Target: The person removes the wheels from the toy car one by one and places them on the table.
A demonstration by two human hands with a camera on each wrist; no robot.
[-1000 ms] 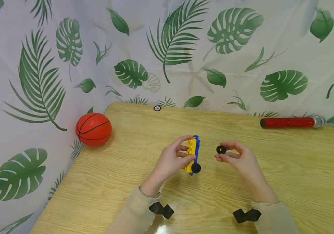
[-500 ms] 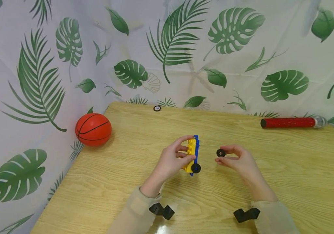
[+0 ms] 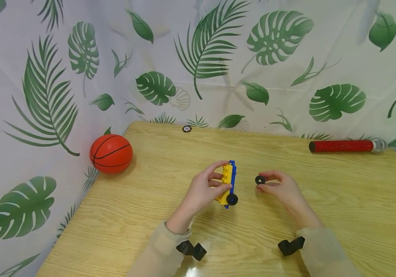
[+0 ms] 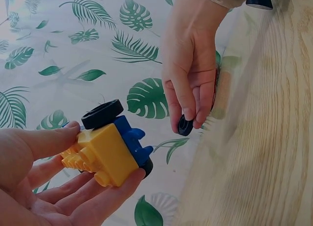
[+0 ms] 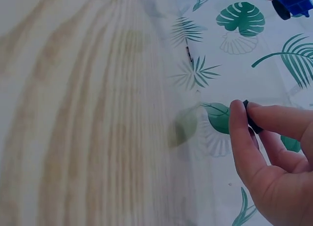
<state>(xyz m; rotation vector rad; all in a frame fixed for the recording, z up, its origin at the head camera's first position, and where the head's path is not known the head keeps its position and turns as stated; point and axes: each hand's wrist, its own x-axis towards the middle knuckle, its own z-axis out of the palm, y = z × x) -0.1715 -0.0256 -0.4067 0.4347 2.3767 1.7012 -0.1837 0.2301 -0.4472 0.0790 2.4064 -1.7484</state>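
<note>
My left hand (image 3: 203, 190) grips a toy vehicle (image 3: 228, 184) made of a yellow studded brick on a blue base, tipped up on its side in the head view. A black wheel (image 3: 232, 199) sits on the base's near end. The left wrist view shows another wheel (image 4: 149, 167), partly hidden, at the far side of the same end. To the right, my right hand (image 3: 284, 188) pinches a loose black tire (image 3: 260, 180) with an open centre between thumb and fingers. A short gap separates the tire from the toy vehicle.
A small orange basketball (image 3: 111, 154) rests at the table's left edge. A round black-and-white chip (image 3: 186, 129) lies at the back edge. At the back right lies a red cylinder (image 3: 343, 146) with a silvery end. Leaf-printed cloth (image 3: 218, 104) hangs behind the wooden table (image 3: 357, 200).
My right hand has lowered slightly with the tire and shifted a little left, toward the toy vehicle. The left hand and the vehicle have stayed in place.
</note>
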